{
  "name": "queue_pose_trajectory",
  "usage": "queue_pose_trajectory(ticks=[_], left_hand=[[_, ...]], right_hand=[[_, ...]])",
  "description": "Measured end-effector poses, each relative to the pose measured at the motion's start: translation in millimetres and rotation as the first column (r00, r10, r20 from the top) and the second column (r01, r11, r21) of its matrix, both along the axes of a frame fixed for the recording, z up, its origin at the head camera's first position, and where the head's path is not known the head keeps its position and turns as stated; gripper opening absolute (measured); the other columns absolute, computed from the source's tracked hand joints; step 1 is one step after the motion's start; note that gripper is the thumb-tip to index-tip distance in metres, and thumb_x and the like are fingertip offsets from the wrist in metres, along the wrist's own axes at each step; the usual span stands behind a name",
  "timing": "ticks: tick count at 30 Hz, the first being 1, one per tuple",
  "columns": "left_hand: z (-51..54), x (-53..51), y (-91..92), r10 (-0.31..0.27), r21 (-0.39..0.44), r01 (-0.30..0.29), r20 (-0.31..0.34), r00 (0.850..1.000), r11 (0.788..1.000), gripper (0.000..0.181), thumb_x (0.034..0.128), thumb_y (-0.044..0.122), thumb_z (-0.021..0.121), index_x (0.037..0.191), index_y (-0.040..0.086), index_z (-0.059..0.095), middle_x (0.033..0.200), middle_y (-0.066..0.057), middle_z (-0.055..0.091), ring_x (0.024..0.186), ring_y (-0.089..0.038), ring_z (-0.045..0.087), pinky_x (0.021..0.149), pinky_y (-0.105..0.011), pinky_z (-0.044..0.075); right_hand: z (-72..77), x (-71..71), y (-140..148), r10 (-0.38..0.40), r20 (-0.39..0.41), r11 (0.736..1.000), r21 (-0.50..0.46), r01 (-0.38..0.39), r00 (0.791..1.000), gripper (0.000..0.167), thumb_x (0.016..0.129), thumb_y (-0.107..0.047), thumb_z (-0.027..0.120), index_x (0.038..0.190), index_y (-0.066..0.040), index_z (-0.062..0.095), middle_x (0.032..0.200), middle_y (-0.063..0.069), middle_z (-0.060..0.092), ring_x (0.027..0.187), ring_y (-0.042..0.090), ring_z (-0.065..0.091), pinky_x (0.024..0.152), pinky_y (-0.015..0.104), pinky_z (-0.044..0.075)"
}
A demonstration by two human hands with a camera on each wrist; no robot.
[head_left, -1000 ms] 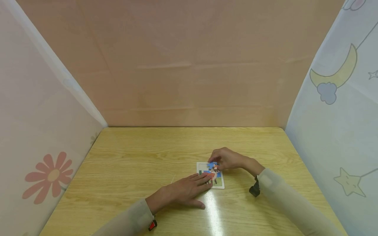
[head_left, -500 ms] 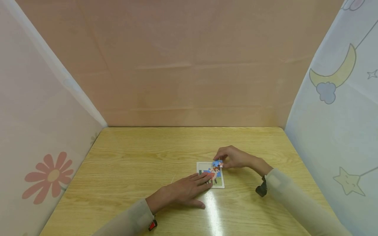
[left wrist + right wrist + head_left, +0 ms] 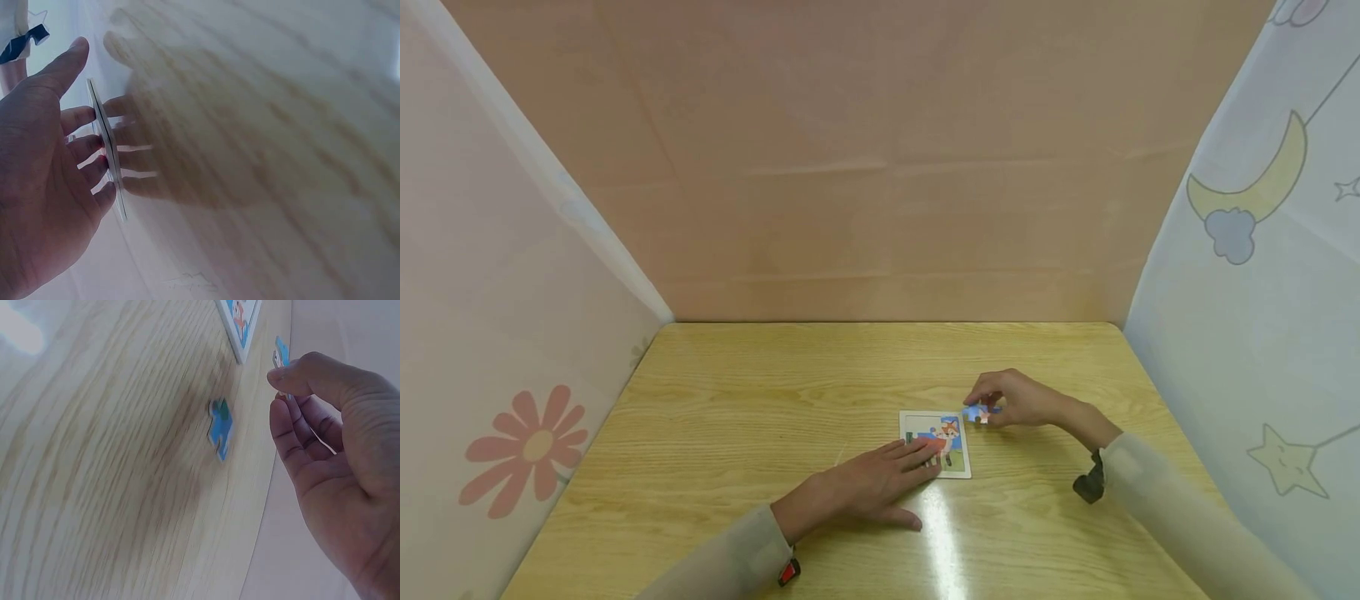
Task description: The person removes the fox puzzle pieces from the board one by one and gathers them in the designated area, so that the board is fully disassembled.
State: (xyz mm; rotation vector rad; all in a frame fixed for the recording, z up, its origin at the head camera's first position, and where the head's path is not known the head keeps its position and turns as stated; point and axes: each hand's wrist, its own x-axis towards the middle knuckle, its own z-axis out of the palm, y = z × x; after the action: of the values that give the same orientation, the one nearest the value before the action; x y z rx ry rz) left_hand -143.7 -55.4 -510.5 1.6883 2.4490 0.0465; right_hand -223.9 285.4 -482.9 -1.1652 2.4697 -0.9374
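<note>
A small square jigsaw puzzle (image 3: 956,472) with a white border and a cartoon animal lies on the table. My left hand (image 3: 876,483) rests on its lower left part, fingers straight; they hide some of the picture. In the left wrist view, the puzzle's thin edge (image 3: 107,147) runs under those fingertips. To the right of the puzzle, my right hand (image 3: 1015,400) pinches a blue puzzle piece (image 3: 976,413) between thumb and fingers, above the table. A second blue piece with a green patch (image 3: 220,428) lies on the table in the right wrist view.
The wood-grain table (image 3: 760,392) reaches back to an orange-brown cloth (image 3: 880,208). Pale printed cloths stand on the left (image 3: 512,292) and right (image 3: 1247,333). A bright glare strip crosses the table below the puzzle.
My right hand has lifted the pinched piece from the puzzle's upper right part and carried it right, past its edge. The animal's head now shows there. My left hand stays put.
</note>
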Motion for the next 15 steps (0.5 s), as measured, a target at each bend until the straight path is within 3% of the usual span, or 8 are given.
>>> queue_pose_trajectory(ticks=[15], left_hand=[[-1.6,-1.0,0.2,0.002,-0.015,-0.002,-0.012,1.0,1.0,0.083,0.1061,0.066,0.046,0.168,0.014,0.031,0.178,-0.008,0.011,0.164,-0.027,0.015,0.131,-0.044,0.024]], right_hand=[[1.1,5.4,36,-0.081,0.055,0.997,0.004,0.081,0.995,0.042,0.082,0.015,0.074,0.121,-0.003,0.078,0.113,0.006,0.073,0.097,0.022,0.071,0.088,0.045,0.064]])
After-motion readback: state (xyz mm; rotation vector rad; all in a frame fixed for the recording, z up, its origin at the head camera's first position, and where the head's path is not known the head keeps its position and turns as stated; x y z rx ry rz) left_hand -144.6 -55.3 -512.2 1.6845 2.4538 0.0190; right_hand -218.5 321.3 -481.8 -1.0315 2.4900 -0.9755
